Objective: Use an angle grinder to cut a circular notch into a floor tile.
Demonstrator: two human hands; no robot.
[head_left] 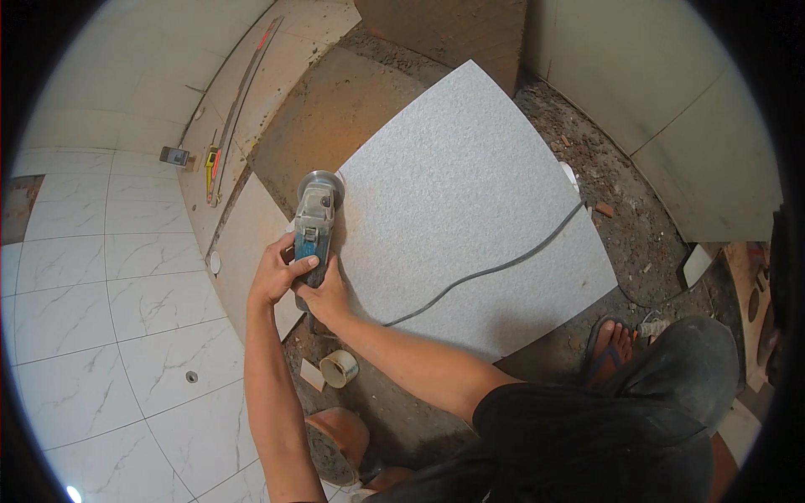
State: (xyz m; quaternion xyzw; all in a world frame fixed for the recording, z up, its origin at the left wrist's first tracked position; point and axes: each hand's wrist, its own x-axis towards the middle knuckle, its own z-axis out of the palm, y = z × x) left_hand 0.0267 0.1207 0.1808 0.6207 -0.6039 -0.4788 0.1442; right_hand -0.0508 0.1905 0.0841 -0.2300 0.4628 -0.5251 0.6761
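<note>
An angle grinder (315, 220) with a dusty grey head and teal body lies lengthwise at the left edge of a large speckled pale-grey tile (470, 168), its round disc toward the top. My left hand (278, 270) grips the body from the left, thumb across it. My right hand (325, 292) is closed round the lower part of the grinder from the right. A dark cord (495, 270) crosses the tile in a wavy line.
Straightedge (245, 92), yellow tool (211, 165) and phone (173, 156) lie upper left. Marble-look floor tiles (151, 298) are left, walls (679, 134) right. A can (339, 368) and bucket (337, 440) sit below, my sandalled foot (610, 344) lower right. Rubble (612, 176) lines the right wall.
</note>
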